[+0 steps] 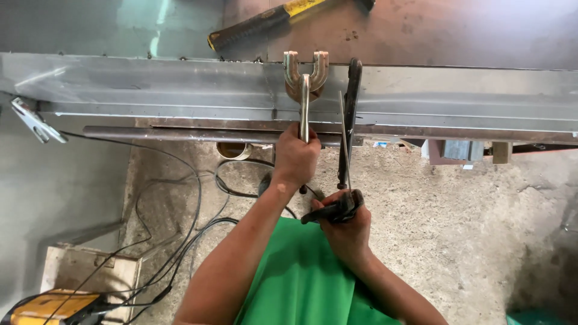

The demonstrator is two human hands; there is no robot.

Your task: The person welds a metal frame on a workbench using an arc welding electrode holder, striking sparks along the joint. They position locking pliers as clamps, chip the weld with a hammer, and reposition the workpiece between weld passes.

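1. At the far left edge, a small metal clamp piece [33, 120] juts out over the grey floor, just below the long steel channel [150, 84] that runs across the whole view.
2. In the lower left corner, a yellow machine [45, 308] sits on a pale wooden block [90, 268]. Black cables [180, 241] trail from it across the concrete floor [481, 229] toward the middle.
3. A thin round steel bar [180, 133] lies along the front edge of the channel, reaching from the left toward the centre.
4. Above the channel, on the brown plate [451, 30], a hammer with a yellow and black handle [265, 21] lies at a slant.
5. At the centre, the left hand [295, 157] is clenched around the lower handle of a forked locking clamp [305, 78]. The clamp's two-pronged head rests on the channel, its handle pointing down toward the person.
6. Just to the right, the right hand [346, 225] grasps the black electrode holder [334, 210], fingers wrapped tight about it. A thin welding rod [343, 138] rises from the holder up to the channel, beside a dark upright bar [351, 114].
7. Below both hands is the person's green shirt [301, 283].
8. Farther right, small metal offcuts [460, 150] lie under the channel's edge.
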